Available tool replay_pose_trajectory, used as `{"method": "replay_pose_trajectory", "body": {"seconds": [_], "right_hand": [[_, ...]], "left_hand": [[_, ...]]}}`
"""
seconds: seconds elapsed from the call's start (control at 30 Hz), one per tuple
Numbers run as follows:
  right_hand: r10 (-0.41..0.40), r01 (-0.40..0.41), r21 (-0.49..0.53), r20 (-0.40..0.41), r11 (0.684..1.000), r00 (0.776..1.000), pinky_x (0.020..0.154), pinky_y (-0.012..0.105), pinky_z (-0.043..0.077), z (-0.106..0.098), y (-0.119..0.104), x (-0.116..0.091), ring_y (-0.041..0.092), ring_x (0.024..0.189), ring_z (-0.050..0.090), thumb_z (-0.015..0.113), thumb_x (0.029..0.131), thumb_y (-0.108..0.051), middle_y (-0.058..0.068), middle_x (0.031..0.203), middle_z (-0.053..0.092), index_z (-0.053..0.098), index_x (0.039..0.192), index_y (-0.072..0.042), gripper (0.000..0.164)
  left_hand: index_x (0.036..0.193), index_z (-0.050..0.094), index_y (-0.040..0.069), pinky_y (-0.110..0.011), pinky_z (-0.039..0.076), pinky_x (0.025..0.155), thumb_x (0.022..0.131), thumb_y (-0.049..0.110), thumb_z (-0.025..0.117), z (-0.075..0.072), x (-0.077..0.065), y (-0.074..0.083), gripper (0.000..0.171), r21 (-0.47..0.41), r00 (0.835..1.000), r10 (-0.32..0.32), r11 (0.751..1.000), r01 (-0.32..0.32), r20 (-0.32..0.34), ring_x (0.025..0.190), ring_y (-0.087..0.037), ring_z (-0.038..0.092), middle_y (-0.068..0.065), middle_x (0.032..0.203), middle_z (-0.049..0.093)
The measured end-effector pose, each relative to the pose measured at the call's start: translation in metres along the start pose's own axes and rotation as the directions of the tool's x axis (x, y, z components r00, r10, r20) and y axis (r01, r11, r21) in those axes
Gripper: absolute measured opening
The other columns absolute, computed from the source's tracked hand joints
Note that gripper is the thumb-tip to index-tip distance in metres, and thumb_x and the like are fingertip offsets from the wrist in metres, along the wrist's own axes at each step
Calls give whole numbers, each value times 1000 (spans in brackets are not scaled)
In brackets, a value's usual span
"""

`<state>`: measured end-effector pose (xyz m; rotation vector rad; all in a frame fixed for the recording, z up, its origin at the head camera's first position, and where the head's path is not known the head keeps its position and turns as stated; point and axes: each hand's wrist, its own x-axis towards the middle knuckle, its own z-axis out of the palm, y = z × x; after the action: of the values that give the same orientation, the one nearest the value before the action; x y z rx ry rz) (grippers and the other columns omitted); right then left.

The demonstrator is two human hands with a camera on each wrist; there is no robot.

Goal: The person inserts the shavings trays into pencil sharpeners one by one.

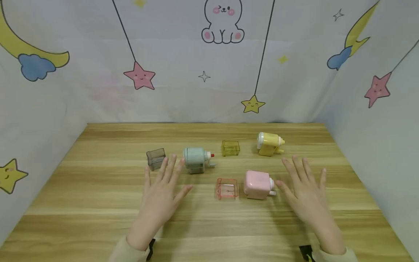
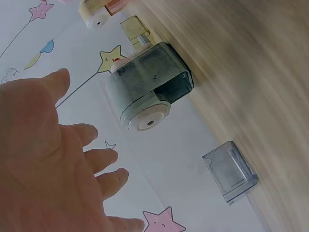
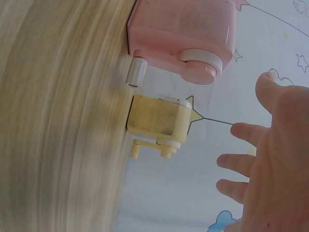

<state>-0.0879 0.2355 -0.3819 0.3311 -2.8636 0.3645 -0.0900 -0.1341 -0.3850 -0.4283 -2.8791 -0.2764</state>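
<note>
My left hand is held with fingers spread over the left half of the table, holding nothing. Just beyond its fingertips are a grey clear shavings drawer and a pale green crank pencil sharpener; the left wrist view shows the open slot in the sharpener's body. My right hand, also spread and holding nothing, is just right of a pink crank pencil sharpener. Farther back stands a yellow crank sharpener. Between the sharpeners lie a red-edged clear drawer and a yellow clear drawer.
The wood-grain table is enclosed at the back and both sides by a white cloth printed with stars, moons and a bear. The sharpeners' crank handles point right in the head view.
</note>
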Motion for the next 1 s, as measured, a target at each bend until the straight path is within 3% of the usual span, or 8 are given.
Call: {"method": "replay_pose_trajectory", "body": {"seconds": [0.27, 0.4, 0.57, 0.83, 1.0], "right_hand": [[-11, 11, -9, 6, 1000, 1000, 101, 65, -16, -1, -2, 2, 27, 133, -5, 39, 92, -49, 8, 152, 5, 11, 146, -25, 65], [-2, 2, -5, 21, 1000, 1000, 101, 64, -16, -1, -3, 2, 27, 133, -5, 38, 92, -49, 8, 152, 4, 10, 146, -25, 65], [-2, 2, -5, 39, 1000, 999, 102, 64, -15, 1, -7, 3, 25, 133, -6, 37, 92, -50, 11, 152, 6, 10, 146, -26, 65], [-1, 0, 13, 43, 1000, 999, 102, 65, -14, 1, -12, 6, 25, 133, -5, 38, 92, -50, 14, 151, 10, 11, 145, -26, 65], [5, -6, 26, 45, 1000, 999, 102, 65, -12, 0, -14, 7, 26, 133, -5, 39, 91, -51, 13, 151, 10, 12, 145, -25, 66]], "left_hand": [[146, 11, 22, -63, -8, 104, 89, 56, 38, 0, 0, 3, 72, 26, 999, 31, 999, -32, 44, 134, -23, -2, -5, 152, 4], [145, 13, 20, -63, -7, 105, 87, 57, 40, 0, 1, 7, 74, 15, 996, 68, 998, -69, 62, 134, -24, 3, -6, 152, 10], [145, 17, 17, -64, -3, 105, 86, 57, 43, 2, 2, 10, 76, -2, 994, 96, 995, -96, 47, 133, -26, 11, -8, 151, 17], [145, 16, 17, -63, 1, 106, 86, 58, 41, 5, 4, 13, 76, -25, 993, 110, 994, -109, 52, 133, -21, 3, -9, 150, 17], [144, 21, 14, -66, 4, 104, 82, 59, 48, 7, 6, 13, 81, -40, 989, 142, 989, -140, 46, 133, -22, 7, -9, 149, 21]]}}
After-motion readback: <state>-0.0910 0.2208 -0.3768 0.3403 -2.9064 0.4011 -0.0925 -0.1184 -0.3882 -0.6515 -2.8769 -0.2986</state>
